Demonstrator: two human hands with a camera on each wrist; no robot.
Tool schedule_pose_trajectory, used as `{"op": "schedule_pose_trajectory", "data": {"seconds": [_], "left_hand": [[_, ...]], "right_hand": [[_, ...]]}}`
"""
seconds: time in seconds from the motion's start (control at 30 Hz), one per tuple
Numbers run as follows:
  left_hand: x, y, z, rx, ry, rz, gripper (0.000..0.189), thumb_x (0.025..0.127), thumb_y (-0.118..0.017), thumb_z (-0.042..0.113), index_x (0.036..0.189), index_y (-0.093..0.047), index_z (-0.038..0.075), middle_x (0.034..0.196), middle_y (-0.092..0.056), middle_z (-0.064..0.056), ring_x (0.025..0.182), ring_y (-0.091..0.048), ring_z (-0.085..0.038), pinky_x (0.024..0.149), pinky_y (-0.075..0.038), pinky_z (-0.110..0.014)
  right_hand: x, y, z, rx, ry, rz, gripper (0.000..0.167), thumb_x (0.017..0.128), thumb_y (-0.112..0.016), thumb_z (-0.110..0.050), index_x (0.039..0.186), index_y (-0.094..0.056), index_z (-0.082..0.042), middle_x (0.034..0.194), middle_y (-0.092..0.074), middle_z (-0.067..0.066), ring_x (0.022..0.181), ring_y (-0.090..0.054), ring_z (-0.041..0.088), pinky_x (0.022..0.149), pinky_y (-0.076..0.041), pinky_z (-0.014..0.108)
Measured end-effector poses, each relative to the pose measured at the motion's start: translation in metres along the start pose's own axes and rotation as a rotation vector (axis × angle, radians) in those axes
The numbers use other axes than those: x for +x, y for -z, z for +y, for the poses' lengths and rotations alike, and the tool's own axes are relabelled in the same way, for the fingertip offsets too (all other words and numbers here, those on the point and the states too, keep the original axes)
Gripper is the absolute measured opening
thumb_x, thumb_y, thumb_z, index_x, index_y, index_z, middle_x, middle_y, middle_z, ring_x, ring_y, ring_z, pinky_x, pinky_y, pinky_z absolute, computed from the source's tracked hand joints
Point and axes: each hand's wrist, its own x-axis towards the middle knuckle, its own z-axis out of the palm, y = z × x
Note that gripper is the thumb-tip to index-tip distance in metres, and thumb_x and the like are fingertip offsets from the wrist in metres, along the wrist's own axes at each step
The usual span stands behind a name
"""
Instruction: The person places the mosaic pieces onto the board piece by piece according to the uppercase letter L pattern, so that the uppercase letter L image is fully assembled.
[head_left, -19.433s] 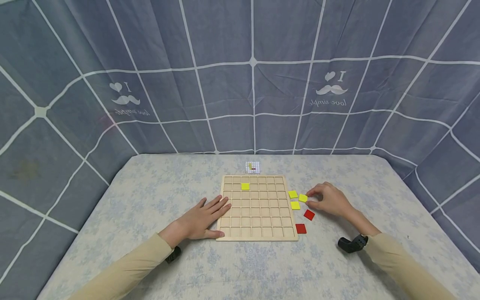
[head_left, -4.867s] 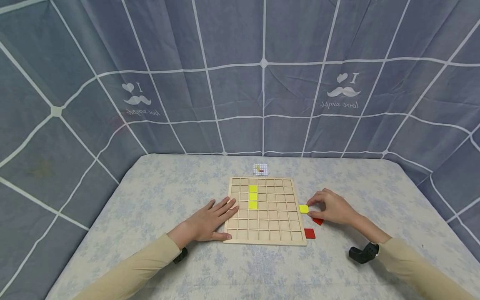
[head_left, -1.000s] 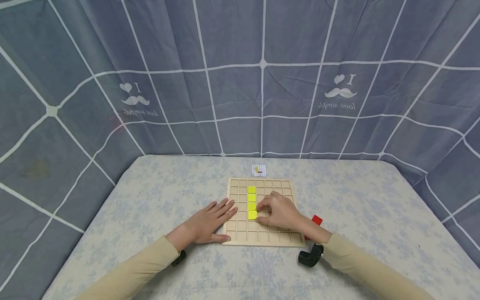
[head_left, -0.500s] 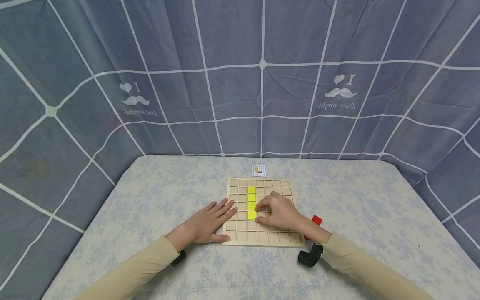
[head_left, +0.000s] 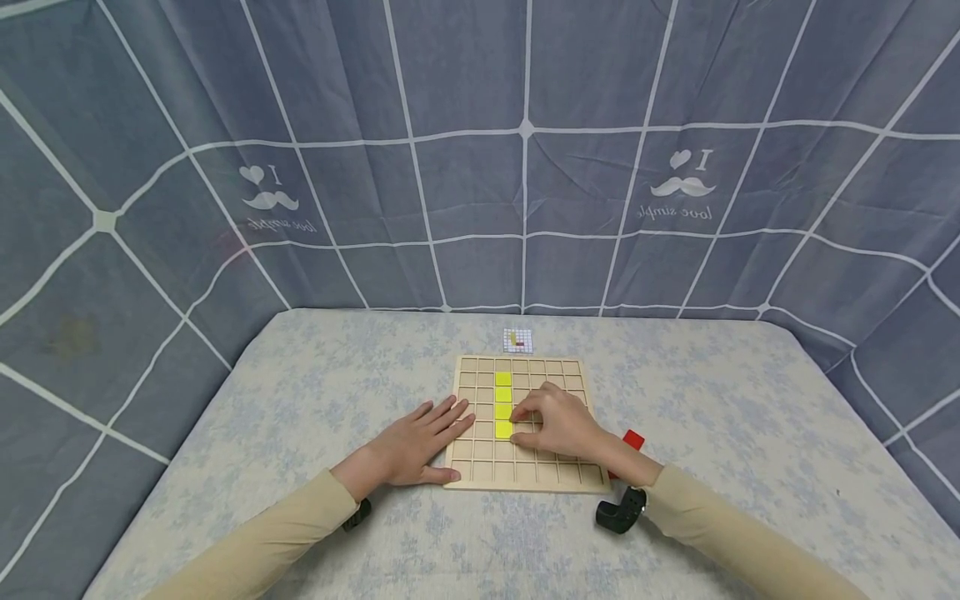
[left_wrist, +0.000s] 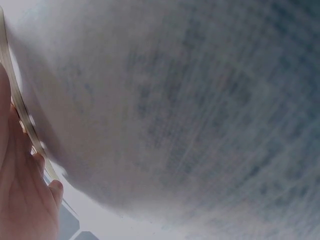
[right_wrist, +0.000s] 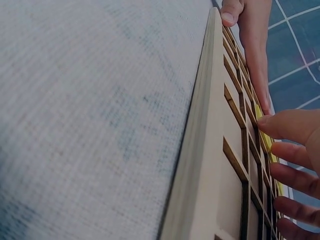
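Four yellow tiles (head_left: 503, 410) in a column, the right hand (head_left: 566, 423) at the nearest one

Through the head camera I see the wooden grid board (head_left: 468, 472) lying flat on the patterned tablecloth (head_left: 712, 400). The yellow tiles fill the third column from the left, second to fifth rows counted from the far edge. The right hand bends over the board and pinches the nearest yellow tile (head_left: 503, 430) at its right side, thumb and forefinger curved to its two corners; whether that tile sits fully down in its cell, I cannot tell. The left hand (head_left: 416, 442) grasps nothing: it lies spread, fingertips over the board's left edge, thumb by the near left corner. (My left wrist view is nearly all blurred cloth, with that hand and the board's edge at one side.)

To the board's right, a red tile (head_left: 633, 439) lies beside the right forearm (head_left: 628, 462), and a partly hidden red patch (head_left: 613, 476) shows on the forearm's near side. Beyond the board's far edge I have a small printed card (head_left: 517, 340), its grid marked in yellow and red.
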Motion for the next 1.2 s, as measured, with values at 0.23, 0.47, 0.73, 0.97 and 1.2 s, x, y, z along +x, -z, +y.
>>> {"op": "schedule_pose_trajectory", "data": {"seconds": [0.23, 0.47, 0.73, 0.97, 1.2], "left_hand": [[0.000, 0.000, 0.000, -0.009, 0.003, -0.007, 0.079, 0.095, -0.046, 0.058, 0.155, -0.021, 0.012, 0.161, -0.017, -0.011, 0.149, -0.016, -0.030, 0.118, -0.023, -0.049], [0.000, -0.001, 0.000, -0.001, 0.006, -0.013, 0.079, 0.095, -0.045, 0.059, 0.155, -0.021, 0.013, 0.162, -0.017, -0.011, 0.149, -0.016, -0.029, 0.118, -0.023, -0.048], [-0.001, 0.000, 0.000, 0.014, -0.002, -0.011, 0.079, 0.095, -0.045, 0.058, 0.155, -0.021, 0.012, 0.161, -0.017, -0.011, 0.149, -0.016, -0.030, 0.118, -0.024, -0.048], [0.000, 0.000, 0.000, 0.008, -0.005, -0.009, 0.079, 0.095, -0.045, 0.058, 0.155, -0.021, 0.012, 0.161, -0.017, -0.012, 0.149, -0.016, -0.030, 0.118, -0.023, -0.049], [0.000, 0.001, 0.000, 0.011, -0.013, -0.002, 0.079, 0.095, -0.045, 0.058, 0.154, -0.022, 0.011, 0.161, -0.018, -0.013, 0.149, -0.017, -0.031, 0.117, -0.024, -0.049]], "right_hand": [[-0.003, 0.004, 0.002, 0.018, 0.009, 0.012, 0.020, 0.075, -0.081, -0.036, 0.091, -0.076, -0.025, 0.094, -0.072, -0.013, 0.087, -0.055, 0.006, 0.071, -0.047, 0.025], [-0.005, 0.014, 0.009, 0.025, 0.020, 0.043, 0.021, 0.075, -0.081, -0.035, 0.092, -0.076, -0.024, 0.089, -0.070, -0.011, 0.085, -0.056, 0.008, 0.070, -0.047, 0.025], [-0.015, 0.030, 0.021, 0.038, 0.005, 0.066, 0.021, 0.076, -0.081, -0.032, 0.094, -0.076, -0.022, 0.088, -0.066, -0.010, 0.084, -0.057, 0.011, 0.066, -0.046, 0.023], [-0.025, 0.048, 0.035, 0.030, -0.051, 0.073, 0.022, 0.077, -0.080, -0.031, 0.096, -0.076, -0.020, 0.088, -0.066, -0.010, 0.086, -0.058, 0.015, 0.066, -0.046, 0.026], [-0.036, 0.062, 0.050, -0.001, -0.050, 0.112, 0.024, 0.075, -0.082, -0.029, 0.095, -0.076, -0.017, 0.086, -0.067, -0.007, 0.085, -0.059, 0.017, 0.067, -0.050, 0.030]]}}
